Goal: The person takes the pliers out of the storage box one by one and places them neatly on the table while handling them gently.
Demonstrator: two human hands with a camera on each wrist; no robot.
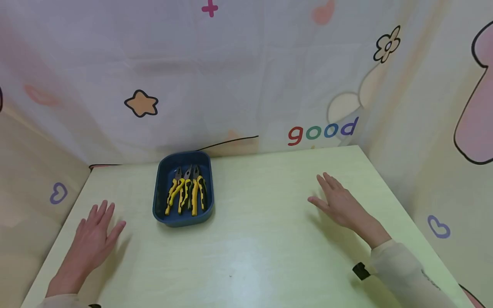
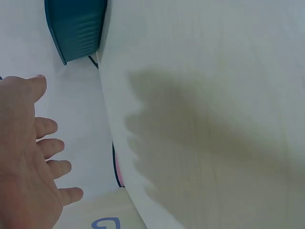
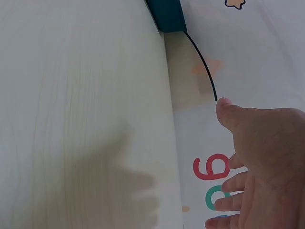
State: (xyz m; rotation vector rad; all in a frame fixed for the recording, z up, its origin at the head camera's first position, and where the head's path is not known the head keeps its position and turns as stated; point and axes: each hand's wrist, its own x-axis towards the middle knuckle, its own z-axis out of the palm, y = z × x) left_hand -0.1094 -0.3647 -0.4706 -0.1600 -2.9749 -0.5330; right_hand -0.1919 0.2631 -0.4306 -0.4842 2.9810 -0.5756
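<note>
A blue tray (image 1: 182,221) stands near the table's back edge, left of the middle. Inside it lie several pliers (image 1: 194,192) with yellow and black handles, side by side, jaws toward the back. Over the table's left side my left hand (image 1: 90,241) is held with fingers spread, palm down, holding nothing. My right hand (image 1: 340,205) hovers over the right side, fingers extended and nothing held. Both hands are apart from the tray. Each wrist view shows part of the tray (image 2: 78,31), (image 3: 167,14) and an empty hand (image 2: 26,157), (image 3: 269,162).
The pale table (image 1: 262,222) carries the shadows of both hands. Behind it and at its sides hangs a light cloth (image 1: 239,85) printed with a star, hearts, flowers and the word "good". A black band (image 1: 360,271) is at the right sleeve (image 1: 404,265).
</note>
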